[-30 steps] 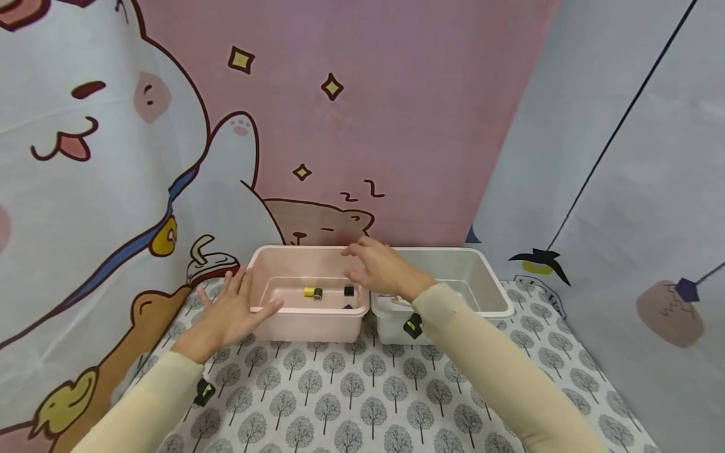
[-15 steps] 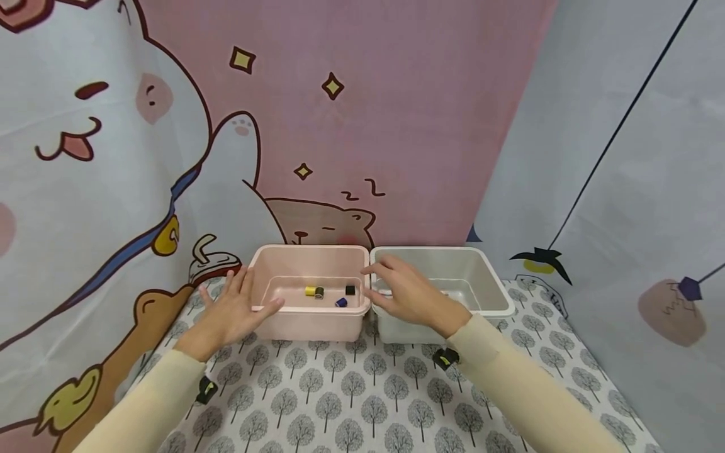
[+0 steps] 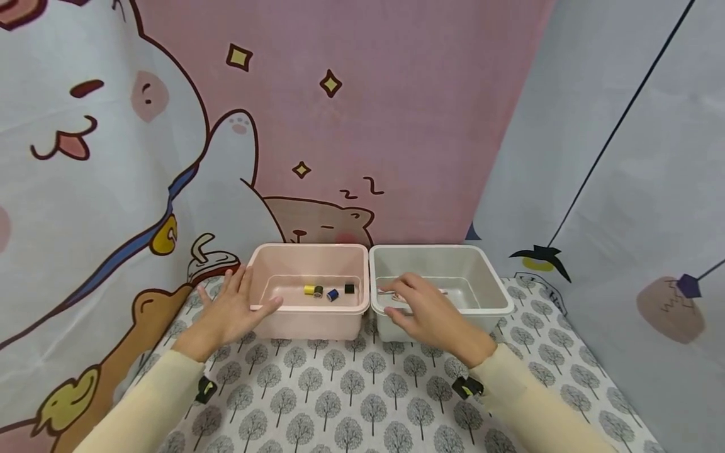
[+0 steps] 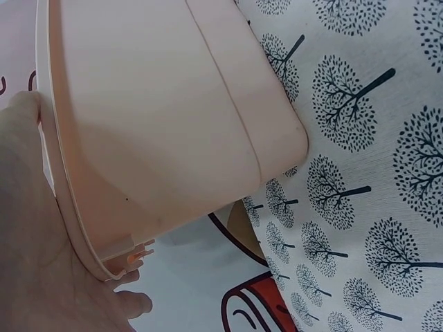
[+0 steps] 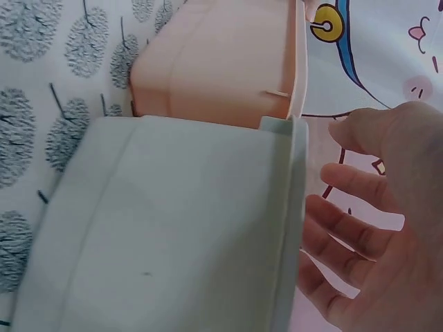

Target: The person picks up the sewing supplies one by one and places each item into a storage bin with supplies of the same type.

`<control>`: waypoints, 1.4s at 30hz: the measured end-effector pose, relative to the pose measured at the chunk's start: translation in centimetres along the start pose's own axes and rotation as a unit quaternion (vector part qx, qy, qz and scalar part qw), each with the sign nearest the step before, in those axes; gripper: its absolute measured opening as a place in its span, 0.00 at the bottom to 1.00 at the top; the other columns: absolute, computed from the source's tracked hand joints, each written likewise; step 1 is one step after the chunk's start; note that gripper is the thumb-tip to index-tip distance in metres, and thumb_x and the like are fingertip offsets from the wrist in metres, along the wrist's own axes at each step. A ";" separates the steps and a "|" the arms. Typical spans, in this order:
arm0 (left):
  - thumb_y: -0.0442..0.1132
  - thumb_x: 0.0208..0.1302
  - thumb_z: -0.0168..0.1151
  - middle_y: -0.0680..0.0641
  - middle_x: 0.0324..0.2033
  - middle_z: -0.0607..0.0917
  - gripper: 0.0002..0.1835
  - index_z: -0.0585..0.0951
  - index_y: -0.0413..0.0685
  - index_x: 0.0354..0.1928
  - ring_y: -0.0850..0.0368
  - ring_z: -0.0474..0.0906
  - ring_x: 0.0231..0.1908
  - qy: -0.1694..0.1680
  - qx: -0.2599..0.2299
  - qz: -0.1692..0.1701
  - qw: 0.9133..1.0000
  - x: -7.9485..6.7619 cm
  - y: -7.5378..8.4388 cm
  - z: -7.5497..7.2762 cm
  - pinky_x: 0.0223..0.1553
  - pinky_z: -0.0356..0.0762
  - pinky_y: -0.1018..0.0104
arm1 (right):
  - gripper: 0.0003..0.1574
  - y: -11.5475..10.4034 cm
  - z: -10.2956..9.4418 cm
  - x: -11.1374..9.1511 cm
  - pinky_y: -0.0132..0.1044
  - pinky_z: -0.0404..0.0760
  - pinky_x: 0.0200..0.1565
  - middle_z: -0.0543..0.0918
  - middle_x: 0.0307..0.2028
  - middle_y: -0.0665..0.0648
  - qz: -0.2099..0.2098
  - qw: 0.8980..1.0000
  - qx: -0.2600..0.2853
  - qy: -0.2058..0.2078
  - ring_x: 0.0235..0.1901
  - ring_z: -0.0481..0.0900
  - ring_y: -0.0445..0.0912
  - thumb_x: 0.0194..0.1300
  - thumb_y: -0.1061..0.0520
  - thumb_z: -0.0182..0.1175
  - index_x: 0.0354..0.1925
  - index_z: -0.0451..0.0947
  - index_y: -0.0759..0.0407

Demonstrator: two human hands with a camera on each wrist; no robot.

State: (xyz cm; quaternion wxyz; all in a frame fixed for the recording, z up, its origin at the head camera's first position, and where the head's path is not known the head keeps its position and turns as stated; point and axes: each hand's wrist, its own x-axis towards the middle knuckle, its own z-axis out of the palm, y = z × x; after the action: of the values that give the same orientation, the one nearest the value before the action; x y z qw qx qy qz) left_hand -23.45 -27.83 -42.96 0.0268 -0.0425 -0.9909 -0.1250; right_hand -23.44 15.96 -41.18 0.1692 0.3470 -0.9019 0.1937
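My left hand rests on the left front corner of a pink plastic bin, its fingers spread and straight; in the left wrist view, the hand lies along the rim. Inside that bin are small thread spools: yellow, dark olive, blue and black. Over the front of the pale grey bin hovers my right hand, fingers loosely bent and holding nothing. Beneath its fingers, small whitish items lie partly hidden in the grey bin; their kind is unclear.
Both bins stand side by side against the cartoon-printed backdrop. A white cloth with grey trees covers the table in front of them. Another printed sheet hangs on the right.
My right hand has drawn back from above the pink bin to the grey bin. The blue spool has rolled left, towards the olive one. The left hand has stayed in place.
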 end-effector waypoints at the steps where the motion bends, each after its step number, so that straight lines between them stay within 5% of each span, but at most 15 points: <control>1: 0.84 0.82 0.44 0.26 0.94 0.43 0.68 0.44 0.33 0.95 0.16 0.38 0.92 0.000 -0.001 0.000 1.000 0.0 0.0 0.0 0.76 0.21 0.00 | 0.27 0.1 0.0 -0.4 0.54 0.93 0.61 0.90 0.62 0.56 0.002 1.000 0.001 0.003 0.59 0.91 0.53 0.81 0.49 0.76 0.72 0.87 0.53; 15: 0.85 0.82 0.43 0.25 0.94 0.43 0.68 0.43 0.33 0.95 0.15 0.37 0.92 -0.003 0.004 0.002 1.000 -0.1 0.0 -0.3 0.76 0.21 0.00 | 0.27 1.8 -0.2 -4.7 0.63 0.92 0.61 0.90 0.61 0.60 -0.034 0.995 -0.022 0.093 0.60 0.91 0.59 0.72 0.53 0.83 0.65 0.90 0.57; 25: 0.83 0.82 0.45 0.26 0.94 0.42 0.67 0.43 0.33 0.95 0.15 0.35 0.92 -0.002 -0.004 0.000 1.000 -0.3 0.2 -0.4 0.76 0.20 0.01 | 0.29 2.4 -1.2 -8.0 0.66 0.88 0.58 0.89 0.63 0.63 -0.002 0.991 -0.036 0.130 0.62 0.90 0.62 0.67 0.56 0.84 0.64 0.90 0.59; 42: 0.85 0.82 0.43 0.26 0.94 0.41 0.68 0.41 0.34 0.95 0.16 0.34 0.92 -0.002 0.000 0.005 1.000 -0.3 -0.3 -0.6 0.75 0.18 0.01 | 0.36 2.7 -2.1 -10.8 0.80 0.82 0.65 0.86 0.70 0.68 0.037 0.988 -0.053 0.139 0.66 0.87 0.68 0.67 0.53 0.82 0.71 0.87 0.55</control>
State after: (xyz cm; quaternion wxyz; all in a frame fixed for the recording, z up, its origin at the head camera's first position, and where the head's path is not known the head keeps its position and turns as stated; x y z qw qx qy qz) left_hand -23.13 -28.29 -42.44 0.0252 -0.0482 -0.9906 -0.1252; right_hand -17.36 24.89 -44.72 0.3043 0.2739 -0.8906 0.1981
